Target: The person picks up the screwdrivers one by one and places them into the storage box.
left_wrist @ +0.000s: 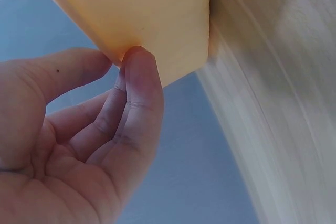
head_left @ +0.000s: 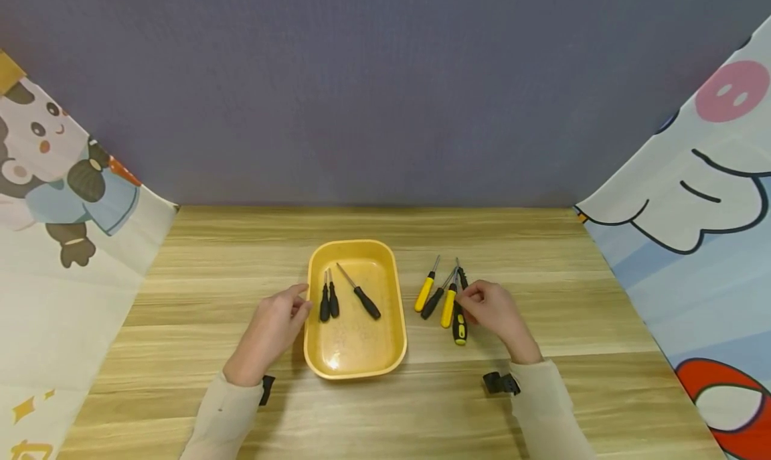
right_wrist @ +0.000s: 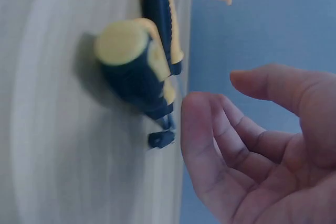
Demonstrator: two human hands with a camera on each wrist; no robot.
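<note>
My left hand (head_left: 278, 323) is at the left side of a yellow plastic tray (head_left: 355, 375), pinching its edge. In the left wrist view the thumb meets the rim and a bent finger lies against the outer wall (left_wrist: 173, 19). Three black-handled screwdrivers (head_left: 367, 303) lie inside the tray. To the right, my right hand (head_left: 495, 311) hovers over a loose cluster of screwdrivers, thumb and fingers apart with nothing between them. Nearest it is a thick black-and-yellow screwdriver (head_left: 460, 329). Beside that lie two yellow-handled screwdrivers (head_left: 424, 294) and a black-handled screwdriver (head_left: 432, 304).
Another black tool (head_left: 462, 277) is partly hidden by the right hand. Everything stands on a wood-grain table (head_left: 241, 246). A grey-blue partition (head_left: 373, 112) rises at the back edge, with cartoon-printed panels at both sides.
</note>
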